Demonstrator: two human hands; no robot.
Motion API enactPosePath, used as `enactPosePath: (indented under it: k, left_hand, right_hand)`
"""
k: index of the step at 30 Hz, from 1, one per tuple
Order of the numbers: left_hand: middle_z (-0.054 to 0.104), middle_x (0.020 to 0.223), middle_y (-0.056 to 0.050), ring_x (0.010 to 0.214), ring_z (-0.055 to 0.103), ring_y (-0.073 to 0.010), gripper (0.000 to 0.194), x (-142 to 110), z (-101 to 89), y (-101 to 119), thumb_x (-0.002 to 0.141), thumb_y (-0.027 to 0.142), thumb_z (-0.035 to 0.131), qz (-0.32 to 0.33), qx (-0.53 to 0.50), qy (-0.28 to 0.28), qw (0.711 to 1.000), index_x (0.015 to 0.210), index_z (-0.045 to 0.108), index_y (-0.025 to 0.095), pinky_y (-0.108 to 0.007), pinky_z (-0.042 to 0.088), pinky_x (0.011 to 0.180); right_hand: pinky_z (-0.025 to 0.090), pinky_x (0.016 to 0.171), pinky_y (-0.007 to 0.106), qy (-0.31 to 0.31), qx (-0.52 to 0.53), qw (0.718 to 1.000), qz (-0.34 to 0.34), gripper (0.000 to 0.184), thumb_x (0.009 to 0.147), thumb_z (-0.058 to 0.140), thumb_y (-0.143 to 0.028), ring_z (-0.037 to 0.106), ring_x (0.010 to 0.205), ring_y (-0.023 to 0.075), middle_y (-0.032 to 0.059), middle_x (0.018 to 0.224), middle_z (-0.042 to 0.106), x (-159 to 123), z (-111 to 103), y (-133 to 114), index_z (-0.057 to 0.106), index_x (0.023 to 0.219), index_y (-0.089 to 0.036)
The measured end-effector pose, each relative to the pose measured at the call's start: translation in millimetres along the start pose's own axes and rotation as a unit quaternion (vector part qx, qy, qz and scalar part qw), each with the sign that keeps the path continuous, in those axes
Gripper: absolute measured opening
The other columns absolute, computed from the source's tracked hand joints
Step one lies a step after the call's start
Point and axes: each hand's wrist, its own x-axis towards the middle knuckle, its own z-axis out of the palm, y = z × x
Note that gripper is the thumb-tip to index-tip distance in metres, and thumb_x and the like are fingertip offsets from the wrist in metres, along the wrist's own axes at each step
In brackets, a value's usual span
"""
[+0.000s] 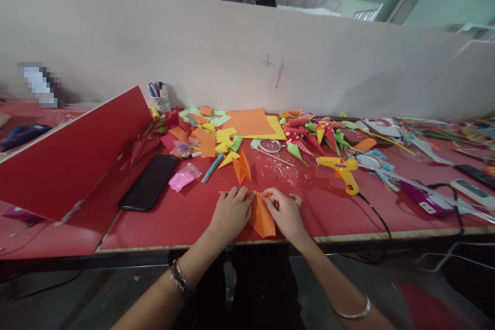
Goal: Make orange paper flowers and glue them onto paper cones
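Note:
A creased orange paper sheet [263, 219] lies at the front of the red table, between my two hands. My left hand [233, 210] rests over its left part, fingers bent and pressing down on the paper. From the other side my right hand [284, 210] pinches the sheet's upper edge, thumb and fingers closed together. Just beyond my fingers stands a folded orange paper piece [242, 167] with pointed ends. The part of the sheet under my left hand is hidden.
A yellow glue gun [342, 170] lies to the right, its cord running off the front edge. On the left are a black phone [149, 183], a pink packet [184, 178] and an upright red board [85, 149]. Paper cones [309, 134] and orange sheets [249, 122] lie along the back.

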Motion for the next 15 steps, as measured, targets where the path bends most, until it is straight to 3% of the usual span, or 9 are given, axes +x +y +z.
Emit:
enactPosePath:
  k: [6, 11, 15]
  left_hand:
    - [0.050, 0.100, -0.007, 0.090, 0.046, -0.0211, 0.034, 0.4, -1.2, 4.3, 0.083, 0.021, 0.041, -0.003, 0.030, -0.013, 0.999, 0.117, 0.044, 0.022, -0.035, 0.039, 0.070]
    - [0.048, 0.109, -0.006, 0.095, 0.043, -0.0227, 0.038, -5.7, -3.8, 3.5, 0.082, 0.036, 0.043, -0.011, -0.005, -0.004, 1.000, 0.118, 0.043, 0.026, -0.036, 0.038, 0.073]
    - [0.046, 0.114, -0.007, 0.097, 0.042, -0.0239, 0.041, -9.8, -4.4, 4.5, 0.082, 0.039, 0.041, -0.012, -0.019, 0.002, 1.000, 0.121, 0.042, 0.028, -0.039, 0.036, 0.077]
  right_hand:
    - [0.021, 0.083, 0.037, 0.020, -0.008, 1.000, 0.006, 0.016, 0.080, 0.041, -0.023, 0.056, 0.062, 0.0128, -0.0032, 0.063, 0.061, -3.2, 1.8, 0.3, 0.057, 0.082, -0.023]
    - [0.029, 0.079, 0.034, 0.013, 0.026, 1.000, 0.006, 0.016, 0.078, 0.040, -0.023, 0.055, 0.057, 0.0120, -0.0035, 0.059, 0.060, -0.3, -1.0, -0.1, 0.057, 0.078, -0.022]
    - [0.037, 0.069, 0.029, 0.015, 0.075, 0.997, 0.009, 0.013, 0.076, 0.044, -0.026, 0.054, 0.054, 0.0119, -0.0039, 0.058, 0.058, 0.5, -4.5, 0.9, 0.055, 0.082, -0.022]
